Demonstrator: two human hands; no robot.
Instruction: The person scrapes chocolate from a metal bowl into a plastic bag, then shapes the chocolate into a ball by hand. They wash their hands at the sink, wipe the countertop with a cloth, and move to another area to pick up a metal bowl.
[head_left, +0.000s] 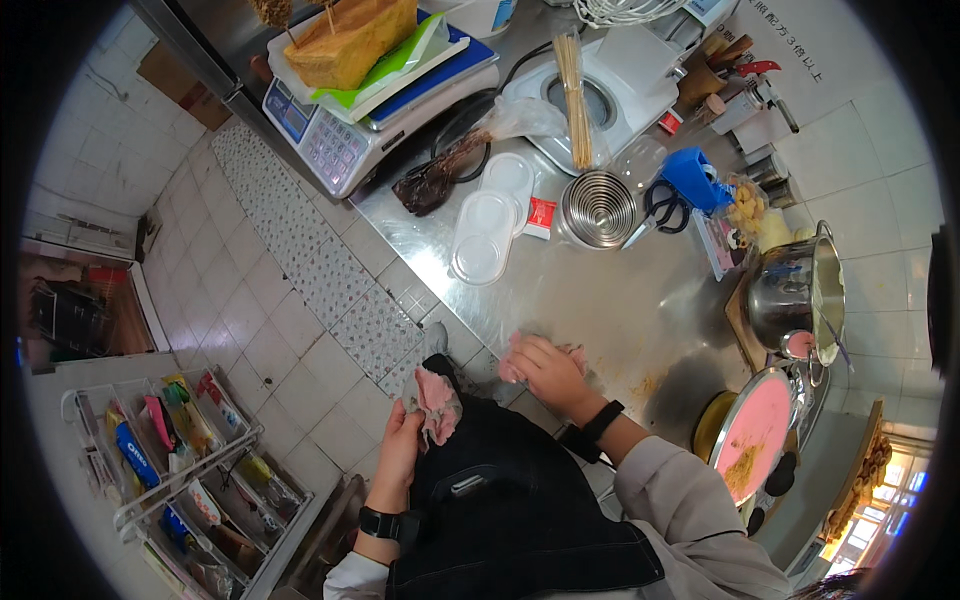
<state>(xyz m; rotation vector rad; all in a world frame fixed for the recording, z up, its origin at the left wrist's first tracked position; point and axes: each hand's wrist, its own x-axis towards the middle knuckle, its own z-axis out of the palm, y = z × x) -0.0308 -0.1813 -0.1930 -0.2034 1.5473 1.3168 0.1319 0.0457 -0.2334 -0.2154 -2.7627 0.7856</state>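
Observation:
My left hand (405, 435) grips a crumpled pink and greyish cloth or paper wipe (437, 401) in front of the black apron (510, 487). At the near edge of the stainless steel table (600, 300), my right hand (551, 371) holds a bunched pink wipe (512, 367) against the metal. Its fingers cover much of that wipe. Yellow-brown crumbs (645, 386) lie on the steel to the right of this hand. Further right is a round, metal-rimmed vessel (754, 442) with a pink surface and brown crumbs on it.
A steel pot (784, 289) stands on a board at right. Scissors (664, 208), nested metal rings (600, 210), clear plastic lids (484, 236) and bamboo skewers (574, 105) lie farther back. A digital scale (337, 142) bears a yellow block. A wire rack (187, 465) holds packets at lower left.

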